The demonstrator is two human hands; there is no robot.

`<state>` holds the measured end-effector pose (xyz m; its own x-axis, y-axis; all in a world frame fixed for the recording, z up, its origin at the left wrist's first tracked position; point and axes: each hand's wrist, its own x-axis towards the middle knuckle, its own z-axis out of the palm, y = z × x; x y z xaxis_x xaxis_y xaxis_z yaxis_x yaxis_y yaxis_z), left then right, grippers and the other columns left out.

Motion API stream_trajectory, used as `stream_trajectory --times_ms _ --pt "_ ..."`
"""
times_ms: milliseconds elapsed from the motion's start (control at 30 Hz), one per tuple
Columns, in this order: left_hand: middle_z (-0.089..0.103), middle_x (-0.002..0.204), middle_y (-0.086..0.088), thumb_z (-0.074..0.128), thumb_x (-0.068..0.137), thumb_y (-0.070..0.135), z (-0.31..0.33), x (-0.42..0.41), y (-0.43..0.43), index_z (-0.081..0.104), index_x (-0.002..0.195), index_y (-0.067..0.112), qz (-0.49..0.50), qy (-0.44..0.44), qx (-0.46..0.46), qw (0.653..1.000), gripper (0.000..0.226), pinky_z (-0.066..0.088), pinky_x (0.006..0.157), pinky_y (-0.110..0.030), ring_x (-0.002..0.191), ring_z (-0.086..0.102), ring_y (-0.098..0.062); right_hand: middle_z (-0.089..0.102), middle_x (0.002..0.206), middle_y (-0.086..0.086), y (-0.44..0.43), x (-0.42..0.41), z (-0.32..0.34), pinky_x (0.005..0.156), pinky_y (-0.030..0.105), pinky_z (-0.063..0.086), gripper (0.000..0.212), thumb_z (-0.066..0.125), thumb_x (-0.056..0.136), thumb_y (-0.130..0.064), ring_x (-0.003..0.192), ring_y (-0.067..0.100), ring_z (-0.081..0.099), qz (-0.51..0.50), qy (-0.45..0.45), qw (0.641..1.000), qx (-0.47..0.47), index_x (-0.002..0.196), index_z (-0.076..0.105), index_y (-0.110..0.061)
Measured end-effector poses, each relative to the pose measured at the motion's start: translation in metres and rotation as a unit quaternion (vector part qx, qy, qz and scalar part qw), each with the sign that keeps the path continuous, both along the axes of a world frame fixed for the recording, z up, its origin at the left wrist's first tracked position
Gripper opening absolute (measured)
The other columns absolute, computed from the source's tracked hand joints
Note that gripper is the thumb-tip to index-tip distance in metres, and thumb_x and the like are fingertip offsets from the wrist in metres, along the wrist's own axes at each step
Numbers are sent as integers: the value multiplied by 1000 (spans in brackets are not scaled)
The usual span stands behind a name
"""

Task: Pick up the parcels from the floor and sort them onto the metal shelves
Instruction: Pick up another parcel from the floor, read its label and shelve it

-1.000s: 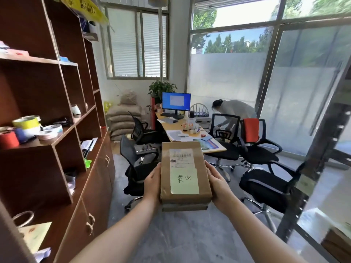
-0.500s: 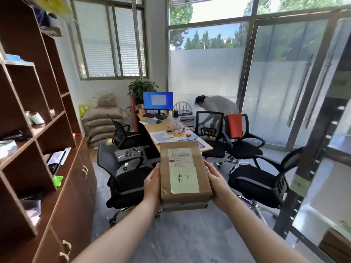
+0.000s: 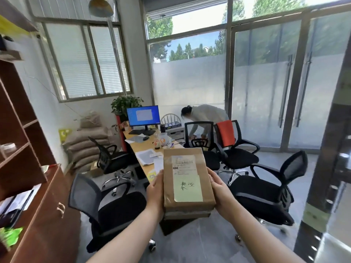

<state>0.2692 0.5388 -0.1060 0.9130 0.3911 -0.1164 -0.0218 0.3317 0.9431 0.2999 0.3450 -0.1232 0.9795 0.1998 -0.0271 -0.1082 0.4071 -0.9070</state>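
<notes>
A brown cardboard parcel [image 3: 187, 179] with a white shipping label and a pale green handwritten note is held flat at chest height in the middle of the view. A second, thinner parcel [image 3: 187, 215] lies under it, only its front edge showing. My left hand [image 3: 155, 192] grips the left side and my right hand [image 3: 221, 194] grips the right side. A dark upright post of the metal shelves [image 3: 322, 177] with holes and a pale label runs down the right edge; its shelf boards are blurred.
A brown wooden shelf unit and cabinet [image 3: 38, 196] fills the left. Black office chairs [image 3: 114, 211] [image 3: 266, 194] stand just ahead on both sides of a desk [image 3: 144, 149] with a monitor. A person [image 3: 205, 118] bends over by the glass doors at the back.
The view has turned to the right: the wooden shelves slid off to the left and the glass doors came more into view. The parcels stay held between both hands.
</notes>
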Motion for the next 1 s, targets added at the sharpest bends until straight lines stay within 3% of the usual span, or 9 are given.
stream_trajectory --times_ms 300,400,467,567,667,733,867,933,1000 --pt "80 95 -10 63 94 42 -11 65 -62 73 110 12 -116 3 -15 993 35 59 77 -39 93 74 -33 75 116 5 -65 26 -7 77 36 60 27 49 102 -28 108 26 70 -100 10 995 -20 127 59 -33" --pt "80 94 -11 64 95 39 -17 86 -80 73 110 14 -166 14 -23 986 31 60 75 -40 89 75 -31 73 118 9 -81 27 -7 92 49 56 27 49 102 -25 112 32 68 -149 17 989 -15 127 60 -30" --pt "79 96 -13 65 94 37 -20 99 -90 72 111 14 -196 14 -23 980 30 60 81 -45 91 75 -32 73 119 10 -91 28 -8 98 55 52 30 50 102 -26 112 33 68 -180 14 983 -17 130 58 -29" --pt "76 107 -16 66 92 38 -25 121 -104 71 116 9 -241 14 -21 970 38 54 96 -51 100 72 -34 72 120 12 -98 22 -4 88 47 58 30 49 103 -21 111 33 68 -236 12 972 -12 132 57 -25" --pt "75 110 -14 62 96 32 -18 132 -120 71 119 10 -288 -4 -14 957 33 56 80 -40 94 70 -28 72 121 11 -99 11 3 87 45 59 31 45 104 -19 110 32 69 -297 2 955 -17 132 57 -24" --pt "77 99 -8 62 97 33 -10 135 -132 73 117 12 -320 -11 -10 947 31 53 70 -34 86 70 -23 72 120 9 -100 1 10 84 44 60 32 46 105 -21 108 30 70 -335 -4 942 -27 134 56 -28" --pt "77 84 -9 57 98 43 3 131 -149 74 107 6 -384 -25 -2 923 42 52 67 -33 77 70 -25 73 117 10 -102 -26 27 91 51 57 32 45 104 -22 106 33 71 -395 -11 918 -35 133 57 -31" --pt "76 85 -7 53 100 42 12 117 -156 72 103 7 -407 -41 11 913 41 52 57 -26 69 71 -17 72 118 13 -102 -43 34 93 54 55 32 45 104 -22 107 36 70 -417 -20 908 -34 132 57 -31" --pt "73 99 -6 52 101 37 15 108 -164 70 108 11 -419 -68 -2 906 32 51 54 -19 71 70 -7 72 116 16 -104 -60 42 86 51 59 31 45 104 -20 105 39 70 -441 -26 897 -29 131 57 -30"
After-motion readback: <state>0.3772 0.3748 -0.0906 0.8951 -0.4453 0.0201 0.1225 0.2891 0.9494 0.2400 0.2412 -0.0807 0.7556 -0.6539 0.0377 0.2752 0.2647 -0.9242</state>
